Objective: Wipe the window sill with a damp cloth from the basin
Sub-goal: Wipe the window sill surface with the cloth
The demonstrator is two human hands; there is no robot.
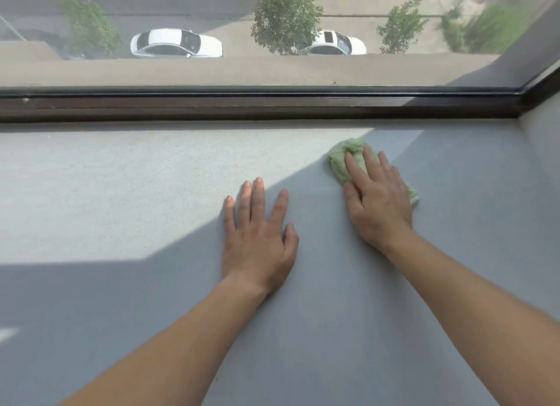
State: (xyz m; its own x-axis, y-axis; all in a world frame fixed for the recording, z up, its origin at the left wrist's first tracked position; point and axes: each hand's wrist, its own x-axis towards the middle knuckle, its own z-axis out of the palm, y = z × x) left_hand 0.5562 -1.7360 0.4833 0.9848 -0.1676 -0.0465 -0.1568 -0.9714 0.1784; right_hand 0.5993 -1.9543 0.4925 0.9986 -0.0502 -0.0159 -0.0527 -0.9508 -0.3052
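Head view, looking down over a wide, pale grey speckled stone window sill (127,193), partly sunlit at the left and centre, shaded toward the near edge and the right.

Right hand (378,202) laid palm-down on a crumpled pale green cloth (344,160), fingers (353,169) extended and slightly spread, pressing the fabric flat against the sill rather than curled around it. Cloth bunched ahead of the fingertips, with a small corner protruding past the outer edge of the hand. Cloth positioned on the right part of the sill, on the boundary between sun and shade, near the dark brown window frame (242,104) but apart from it.

Left hand (257,233) flat and empty, palm-down directly on the bare sill, fingers spread, thumb angled toward the right hand; well apart from the cloth. Both forearms bare, entering from the lower edge.

Beyond the glass: a tan outer ledge (212,71), two white parked cars (177,43), and small green trees (286,15) along a paved street far below.
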